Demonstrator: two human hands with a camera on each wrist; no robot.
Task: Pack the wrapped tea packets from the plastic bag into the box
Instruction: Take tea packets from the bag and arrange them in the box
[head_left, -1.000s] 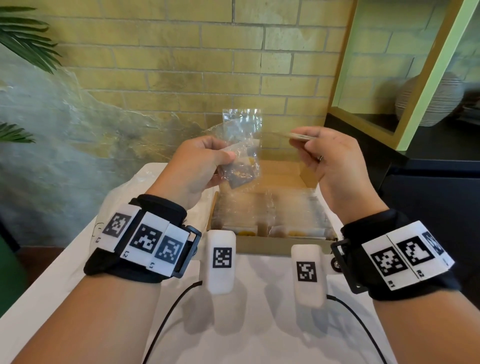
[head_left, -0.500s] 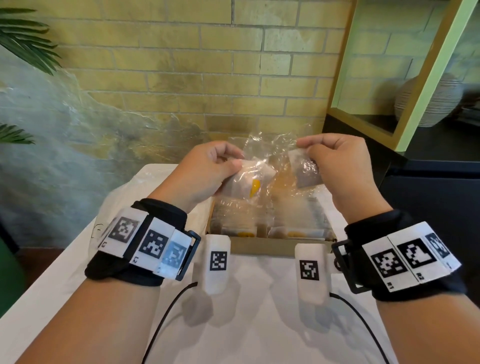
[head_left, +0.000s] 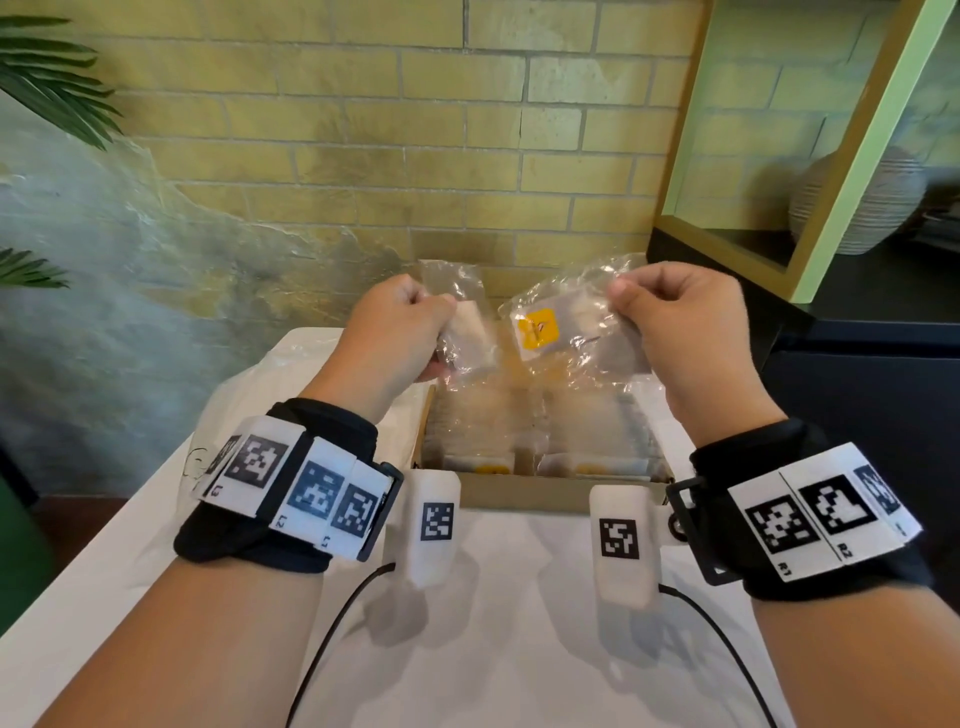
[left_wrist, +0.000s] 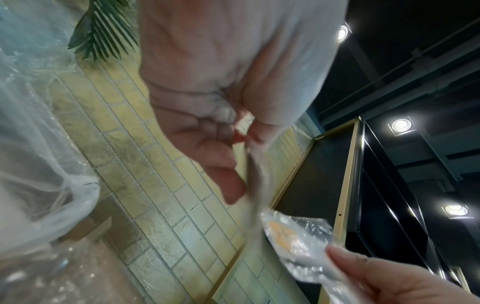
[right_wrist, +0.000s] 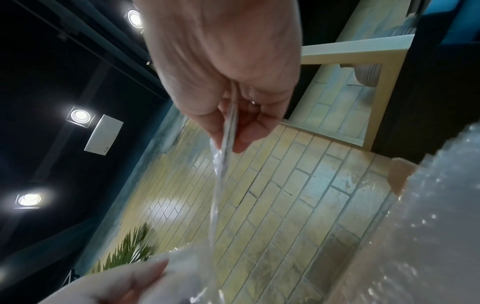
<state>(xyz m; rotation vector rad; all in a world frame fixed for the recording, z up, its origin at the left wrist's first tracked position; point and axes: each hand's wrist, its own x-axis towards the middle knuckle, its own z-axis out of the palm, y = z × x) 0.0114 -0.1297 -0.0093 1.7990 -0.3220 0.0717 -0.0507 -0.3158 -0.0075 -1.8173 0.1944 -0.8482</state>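
Note:
Both hands are raised over an open cardboard box (head_left: 519, 498) with two rows of wrapped tea packets (head_left: 478, 436) standing in it. My left hand (head_left: 441, 312) pinches one clear-wrapped tea packet (head_left: 467, 340), which appears edge-on as the left packet (left_wrist: 253, 174) in the left wrist view. My right hand (head_left: 618, 299) pinches a second wrapped packet with a yellow label (head_left: 540, 332); a grey packet (head_left: 621, 356) also hangs under its fingers. Seen edge-on, this right-hand packet (right_wrist: 224, 148) sits between thumb and fingers. The big plastic bag (head_left: 249, 395) lies on the table to the left of the box.
The box stands on a white table (head_left: 509, 649) against a yellow brick wall. A dark cabinet with a green-framed mirror (head_left: 831, 171) stands on the right. Palm leaves (head_left: 47, 88) hang at the upper left. Cables from the wrist cameras trail over the table's near part.
The hands came down from higher up to just above the box and drew apart. The clear wrap that the left hand held alone is now split between both hands.

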